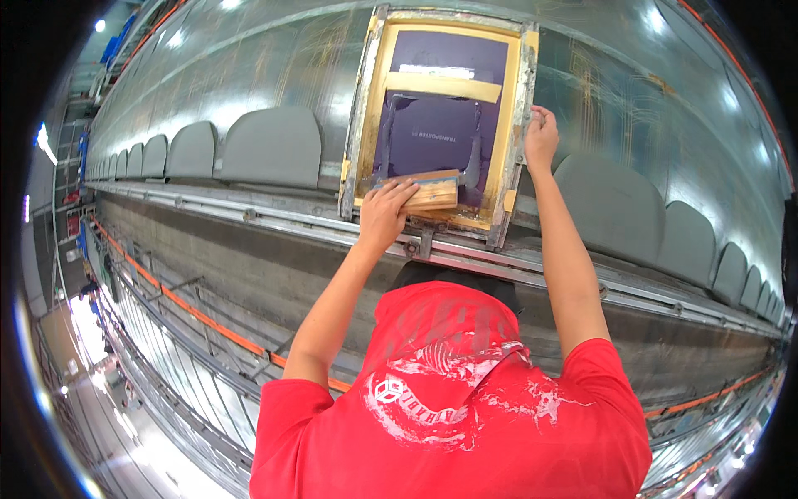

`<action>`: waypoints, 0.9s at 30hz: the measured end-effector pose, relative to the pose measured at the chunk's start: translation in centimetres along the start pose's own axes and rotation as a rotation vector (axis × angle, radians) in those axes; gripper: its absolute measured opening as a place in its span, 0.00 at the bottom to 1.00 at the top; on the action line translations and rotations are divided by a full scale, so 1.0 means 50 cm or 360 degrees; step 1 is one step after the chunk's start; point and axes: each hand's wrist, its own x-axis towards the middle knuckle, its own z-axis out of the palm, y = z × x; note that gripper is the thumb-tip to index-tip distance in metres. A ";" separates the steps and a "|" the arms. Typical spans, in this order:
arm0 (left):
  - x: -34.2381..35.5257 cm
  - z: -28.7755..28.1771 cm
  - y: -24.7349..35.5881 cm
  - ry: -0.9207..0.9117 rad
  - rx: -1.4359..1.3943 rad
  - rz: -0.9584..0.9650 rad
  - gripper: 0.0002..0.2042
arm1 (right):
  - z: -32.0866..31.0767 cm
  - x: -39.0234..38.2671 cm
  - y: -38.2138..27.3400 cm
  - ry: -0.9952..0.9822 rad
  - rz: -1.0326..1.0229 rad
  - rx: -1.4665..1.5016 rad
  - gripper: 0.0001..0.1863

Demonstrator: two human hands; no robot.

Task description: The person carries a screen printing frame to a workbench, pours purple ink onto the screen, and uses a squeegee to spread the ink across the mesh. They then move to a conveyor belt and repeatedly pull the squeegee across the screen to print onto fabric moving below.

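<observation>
left hand [384, 216]: grasping the wooden squeegee [435, 198] — even pressure across its width should serve best
right hand [542, 143]: curled at the frame [523, 91] (cannot tell if gripping)

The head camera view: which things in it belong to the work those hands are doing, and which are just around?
Part of the work:
wooden block, under the left hand
frame, with the right hand at its side
purple screen inside the frame
grey panels in a row, probably

Apparently just surroundings:
orange rail
bright light, upper left
</observation>
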 end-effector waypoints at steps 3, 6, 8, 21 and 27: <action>-0.031 -0.013 -0.002 0.0015 0.0026 0.0063 0.25 | 0.015 0.003 0.011 0.0023 -0.0018 -0.0079 0.12; -0.062 -0.016 -0.002 -0.0067 0.0013 0.0208 0.23 | 0.011 0.003 0.006 0.0069 0.0022 -0.0154 0.12; -0.041 0.008 -0.017 0.0018 0.0086 0.0227 0.24 | 0.020 -0.001 -0.008 0.0059 0.0052 -0.0136 0.12; 0.310 0.014 -0.075 0.0149 0.0045 0.0201 0.18 | 0.027 -0.008 -0.023 0.0078 0.0072 -0.0072 0.11; 0.108 0.009 -0.038 0.0089 0.0107 0.0266 0.20 | 0.018 -0.003 -0.007 0.0106 0.0134 -0.0029 0.12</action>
